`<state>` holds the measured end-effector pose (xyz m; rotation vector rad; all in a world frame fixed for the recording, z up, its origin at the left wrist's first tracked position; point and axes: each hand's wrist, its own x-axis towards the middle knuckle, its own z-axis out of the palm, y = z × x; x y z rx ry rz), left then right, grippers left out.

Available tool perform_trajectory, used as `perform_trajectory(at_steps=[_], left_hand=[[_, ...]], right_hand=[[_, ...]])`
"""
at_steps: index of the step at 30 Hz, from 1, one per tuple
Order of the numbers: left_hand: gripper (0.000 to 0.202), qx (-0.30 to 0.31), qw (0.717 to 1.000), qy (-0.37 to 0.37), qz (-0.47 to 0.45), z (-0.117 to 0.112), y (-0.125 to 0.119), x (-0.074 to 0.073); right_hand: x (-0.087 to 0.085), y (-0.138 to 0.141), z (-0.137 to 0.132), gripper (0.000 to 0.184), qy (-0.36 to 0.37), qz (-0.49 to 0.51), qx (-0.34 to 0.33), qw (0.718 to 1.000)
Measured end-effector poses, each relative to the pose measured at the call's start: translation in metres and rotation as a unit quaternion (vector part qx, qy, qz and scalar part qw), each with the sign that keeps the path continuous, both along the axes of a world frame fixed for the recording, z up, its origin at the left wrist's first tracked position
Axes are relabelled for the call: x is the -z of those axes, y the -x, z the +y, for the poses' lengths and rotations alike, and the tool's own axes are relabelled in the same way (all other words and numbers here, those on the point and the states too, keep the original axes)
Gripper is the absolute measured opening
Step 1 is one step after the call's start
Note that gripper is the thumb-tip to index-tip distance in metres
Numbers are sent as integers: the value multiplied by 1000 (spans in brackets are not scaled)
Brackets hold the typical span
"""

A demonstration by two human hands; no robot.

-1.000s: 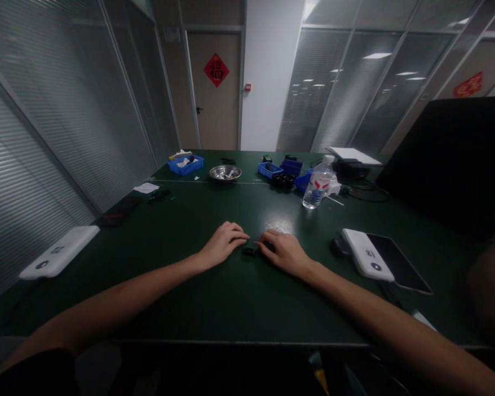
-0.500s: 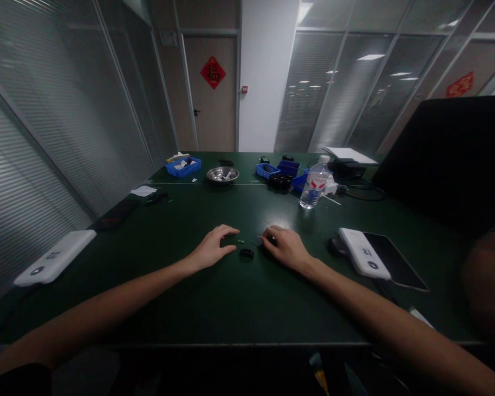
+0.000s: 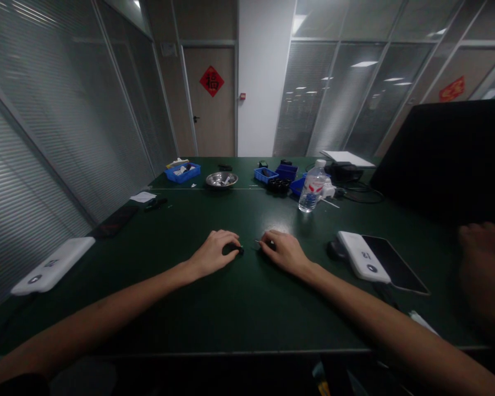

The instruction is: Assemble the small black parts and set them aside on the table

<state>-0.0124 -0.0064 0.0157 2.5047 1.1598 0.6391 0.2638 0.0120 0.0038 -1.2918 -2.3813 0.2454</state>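
Note:
Both my hands rest on the dark green table [image 3: 231,308] near its middle. My left hand [image 3: 213,254] is curled with its fingertips pinched on a small black part [image 3: 239,250] that lies on the tabletop. My right hand [image 3: 284,250] is closed too, pinching a thin metal pin-like piece [image 3: 257,241] whose tip points left toward the black part. The two hands are a short gap apart.
A water bottle [image 3: 312,187], blue bins [image 3: 182,172], a metal bowl [image 3: 221,179] and black parts sit at the far side. A white device [image 3: 51,265] lies left, another white device [image 3: 359,255] on a dark tablet [image 3: 396,264] right. Another person's hand [image 3: 484,264] shows far right.
My left hand opened, reached to the small black part on the table and closed on it, shifting it slightly forward. My right hand stayed put with the thin piece.

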Motion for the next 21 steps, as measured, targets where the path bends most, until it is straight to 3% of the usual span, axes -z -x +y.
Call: perform_trajectory(at_steps=[3,7,11,15,21], left_hand=[[32,27,999,26,-2,3,-1,2],[32,68,998,-1,19,2,-1,3],[32,69,997,4,27,5,20,4],[34,-15,999,31,23,24,76,7],[40,-257,964,-18,63,57,195,6]], right_hand=[[0,0,0,17,1,0,1,1000],[-3,0,-2,18,9,6,-2,1000],[-6,-1,-3,19,17,4,-5,1000],[-5,-2,-3,20,20,7,-9,1000],[-7,-2,-4,21,24,7,-8,1000]])
